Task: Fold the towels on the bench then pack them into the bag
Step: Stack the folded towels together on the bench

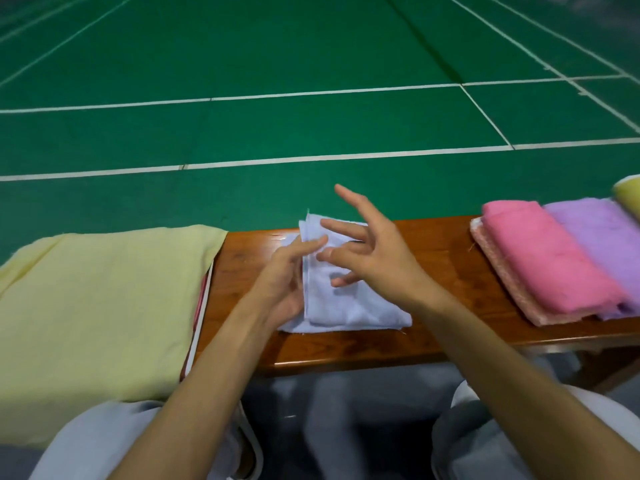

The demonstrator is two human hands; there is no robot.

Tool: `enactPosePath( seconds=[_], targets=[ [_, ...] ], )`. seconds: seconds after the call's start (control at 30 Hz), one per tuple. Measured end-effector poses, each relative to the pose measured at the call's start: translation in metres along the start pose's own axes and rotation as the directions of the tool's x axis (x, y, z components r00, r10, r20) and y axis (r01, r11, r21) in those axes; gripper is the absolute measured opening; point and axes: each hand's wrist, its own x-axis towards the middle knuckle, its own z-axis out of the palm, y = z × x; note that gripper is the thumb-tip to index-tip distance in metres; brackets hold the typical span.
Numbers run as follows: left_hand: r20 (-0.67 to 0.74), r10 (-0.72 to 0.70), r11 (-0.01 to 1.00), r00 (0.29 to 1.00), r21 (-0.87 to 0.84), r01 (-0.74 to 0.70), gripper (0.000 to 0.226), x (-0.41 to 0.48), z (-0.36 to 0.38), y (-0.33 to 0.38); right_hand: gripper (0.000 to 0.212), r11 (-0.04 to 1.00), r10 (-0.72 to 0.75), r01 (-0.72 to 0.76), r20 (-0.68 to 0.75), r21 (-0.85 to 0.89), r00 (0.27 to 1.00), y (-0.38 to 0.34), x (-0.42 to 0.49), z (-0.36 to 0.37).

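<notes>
1. Two hands meet over one pale blue towel, which lies folded flat in the middle of the wooden bench.
2. The left hand has its fingers nearly straight, resting against the towel's left edge; it is slightly blurred.
3. The right hand is over the towel with its fingers spread wide and nothing in its grasp; whether its fingertips touch the cloth, I cannot tell.
4. On the bench's right end lie folded towels side by side: a pink towel on a peach patterned cloth; a purple towel just beside it; a yellow-green towel at the frame's edge.
5. A large pale yellow cloth covers the bench's left end; beyond lies a green court floor with white lines.
</notes>
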Motion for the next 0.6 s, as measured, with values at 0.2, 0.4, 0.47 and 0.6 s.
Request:
enactPosePath(
  seconds=[0.2, 0.4, 0.47, 0.6],
  targets=[
    [-0.034, 0.022, 0.999, 0.999, 0.024, -0.022, 0.075, 0.005, -0.032, 0.003, 0.042, 0.952, -0.222, 0.141, -0.292, -0.273, 0.93, 0.016, -0.009, -0.011],
    [-0.173, -0.032, 0.98, 0.984, 0.19, 0.065, 0.054, 0.001, -0.045, 0.013, 0.038, 0.823, -0.27, 0.033, -0.34, -0.567, 0.901, 0.034, -0.003, -0.017],
    [-0.29, 0.023, 0.919, 0.957, 0.383, 0.094, 0.035, 0.003, -0.045, 0.008, 0.039, 0.698, -0.304, 0.003, -0.292, -0.716, 0.907, 0.042, -0.002, -0.015],
    [-0.208, 0.624, 0.235, 0.753, 0.969, 0.072, 0.05, 0.003, -0.051, -0.004, 0.063, 0.436, -0.29, 0.071, -0.065, -0.897, 0.955, 0.056, 0.002, -0.014]
  ],
)
